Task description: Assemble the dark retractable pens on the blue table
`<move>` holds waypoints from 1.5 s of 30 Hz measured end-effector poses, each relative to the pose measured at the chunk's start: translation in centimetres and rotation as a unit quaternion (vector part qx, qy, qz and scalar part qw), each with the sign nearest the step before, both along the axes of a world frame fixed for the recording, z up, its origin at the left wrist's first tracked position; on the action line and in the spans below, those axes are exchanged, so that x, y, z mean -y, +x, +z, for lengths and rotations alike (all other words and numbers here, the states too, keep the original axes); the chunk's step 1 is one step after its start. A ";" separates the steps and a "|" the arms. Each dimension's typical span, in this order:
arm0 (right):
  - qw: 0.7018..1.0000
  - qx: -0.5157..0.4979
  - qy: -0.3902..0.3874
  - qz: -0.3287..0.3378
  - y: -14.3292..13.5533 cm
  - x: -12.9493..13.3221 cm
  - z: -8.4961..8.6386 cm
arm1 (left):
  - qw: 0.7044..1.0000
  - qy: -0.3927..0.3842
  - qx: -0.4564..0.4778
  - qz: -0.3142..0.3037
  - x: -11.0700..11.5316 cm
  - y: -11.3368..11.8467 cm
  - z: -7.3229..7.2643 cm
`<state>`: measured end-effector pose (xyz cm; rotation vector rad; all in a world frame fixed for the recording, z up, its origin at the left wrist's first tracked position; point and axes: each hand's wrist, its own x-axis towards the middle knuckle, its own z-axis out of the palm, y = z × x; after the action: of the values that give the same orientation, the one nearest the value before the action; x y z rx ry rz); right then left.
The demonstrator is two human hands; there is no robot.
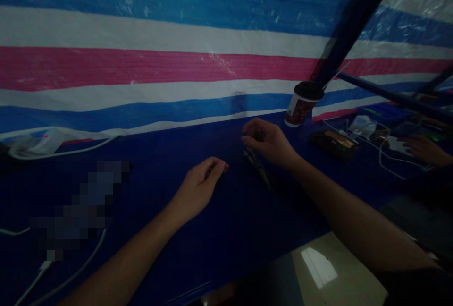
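Note:
My left hand (201, 185) is over the middle of the dark blue table (226, 254), its thumb and fingers brought together; anything between them is too small to make out. To its right, my right hand (267, 140) has its fingers curled, with the thumb near the index finger, and I cannot make out what is in it. Just below the right hand lies a thin dark metallic tool (258, 168), its near end close to the fingertips. Whether the hand touches it is unclear. The two hands are apart.
A lidded dark red cup (300, 106) stands behind my right hand. Right of it lie a dark package (333, 144) and white cables (381, 155), near another person's hand (426, 149). A blurred-out object (88, 202) and cables are at left. Striped sheeting (159, 67) hangs behind.

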<state>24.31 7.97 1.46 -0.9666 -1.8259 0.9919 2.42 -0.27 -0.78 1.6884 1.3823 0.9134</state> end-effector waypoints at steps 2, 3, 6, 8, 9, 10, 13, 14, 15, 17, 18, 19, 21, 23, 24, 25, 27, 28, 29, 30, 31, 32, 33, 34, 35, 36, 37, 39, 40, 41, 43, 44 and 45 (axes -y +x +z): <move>1.000 0.007 0.003 0.005 0.0 0.0 -0.2 | 1.000 -0.006 0.000 -0.003 0.0 0.0 0.0; 1.000 0.013 0.004 0.013 -0.1 -0.1 -0.3 | 1.000 -0.007 -0.001 -0.004 0.0 -0.1 0.1; 0.999 0.014 0.008 0.033 -0.2 -0.1 -0.5 | 1.000 -0.001 -0.013 -0.010 0.1 -0.1 0.0; 0.999 0.005 0.007 0.035 -0.3 0.0 -0.6 | 1.000 -0.001 -0.023 -0.015 0.1 -0.2 0.0; 0.999 0.008 0.005 0.035 -0.3 0.0 -0.6 | 1.000 -0.002 -0.024 -0.017 0.1 -0.2 0.0; 0.999 0.017 0.005 0.035 -0.3 0.0 -0.6 | 0.999 -0.003 -0.025 -0.019 0.1 -0.2 0.0; 0.998 0.046 0.014 0.027 -0.3 0.0 -0.7 | 0.999 0.001 -0.033 -0.025 0.1 -0.1 0.1; 0.998 0.057 0.024 0.023 -0.3 -0.1 -0.8 | 0.999 0.004 -0.040 -0.027 0.2 0.0 0.1; 0.997 0.071 0.038 0.021 -0.3 -0.1 -0.9 | 0.998 0.008 -0.047 -0.028 0.2 0.0 0.2; 0.991 0.113 0.072 0.019 -0.2 -0.3 -1.1 | 0.998 0.016 -0.059 -0.029 0.2 0.0 0.3; 0.986 0.137 0.088 0.018 -0.1 -0.4 -1.1 | 0.997 0.019 -0.064 -0.031 0.2 0.0 0.3; 0.981 0.162 0.102 0.019 -0.1 -0.4 -1.1 | 0.997 0.020 -0.067 -0.033 0.2 0.0 0.3; 0.971 0.207 0.118 0.025 0.0 -0.5 -1.1 | 0.997 0.022 -0.069 -0.039 0.2 -0.1 0.2; 0.962 0.247 0.115 0.031 0.0 -0.5 -0.8 | 0.996 0.022 -0.068 -0.044 0.1 -0.2 0.1; 0.958 0.263 0.110 0.029 0.0 -0.4 -0.6 | 0.996 0.024 -0.068 -0.046 0.1 -0.2 0.1; 0.954 0.280 0.105 0.023 0.1 -0.3 -0.4 | 0.996 0.026 -0.068 -0.046 0.1 -0.2 0.0; 0.942 0.319 0.104 0.001 0.4 -0.1 0.2 | 0.995 0.031 -0.077 -0.047 0.1 -0.2 -0.1; 0.934 0.343 0.103 -0.009 0.7 0.0 0.5 | 0.994 0.038 -0.085 -0.048 0.1 -0.2 -0.2; 0.925 0.368 0.096 -0.017 1.0 0.1 0.8 | 0.993 0.052 -0.097 -0.048 0.1 -0.2 -0.3; 0.916 0.394 0.080 -0.019 1.4 0.2 1.2 | 0.990 0.071 -0.114 -0.050 0.1 -0.1 -0.4; 0.907 0.418 0.049 -0.018 1.8 0.3 1.5 | 0.985 0.095 -0.136 -0.054 0.2 0.0 -0.5; 0.895 0.445 0.012 -0.012 2.1 0.4 1.9 | 0.978 0.120 -0.161 -0.059 0.3 0.1 -0.6; 0.886 0.464 -0.021 -0.002 2.3 0.6 2.2 | 0.970 0.142 -0.188 -0.065 0.3 0.2 -0.7; 0.882 0.468 -0.057 0.008 2.4 0.7 2.4 | 0.961 0.158 -0.214 -0.073 0.4 0.3 -0.8; 0.885 0.457 -0.084 0.020 2.3 1.0 2.6 | 0.953 0.166 -0.237 -0.084 0.5 0.4 -0.9; 0.893 0.436 -0.104 0.032 2.1 1.2 2.6 | 0.947 0.171 -0.254 -0.094 0.5 0.5 -0.9; 0.904 0.407 -0.123 0.047 1.8 1.5 2.6 | 0.943 0.172 -0.266 -0.103 0.6 0.5 -1.0; 0.922 0.344 -0.152 0.090 0.9 2.0 2.2 | 0.937 0.176 -0.279 -0.118 0.6 0.5 -1.1; 0.928 0.318 -0.163 0.108 0.5 2.3 2.0 | 0.934 0.178 -0.284 -0.123 0.6 0.4 -1.1; 0.932 0.298 -0.169 0.123 0.1 2.5 1.8 | 0.931 0.182 -0.289 -0.129 0.6 0.4 -1.1; 0.935 0.277 -0.178 0.134 -0.5 2.8 1.4 | 0.924 0.193 -0.298 -0.142 0.7 0.3 -1.1; 0.934 0.278 -0.178 0.135 -0.6 2.9 1.4 | 0.921 0.198 -0.302 -0.146 0.8 0.2 -1.0; 0.933 0.288 -0.170 0.135 -0.7 3.1 1.5 | 0.918 0.203 -0.306 -0.150 0.9 0.3 -0.9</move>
<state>23.59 4.91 2.92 -1.3465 -2.3684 1.3219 2.67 -1.14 -1.69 2.5801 1.3028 0.5294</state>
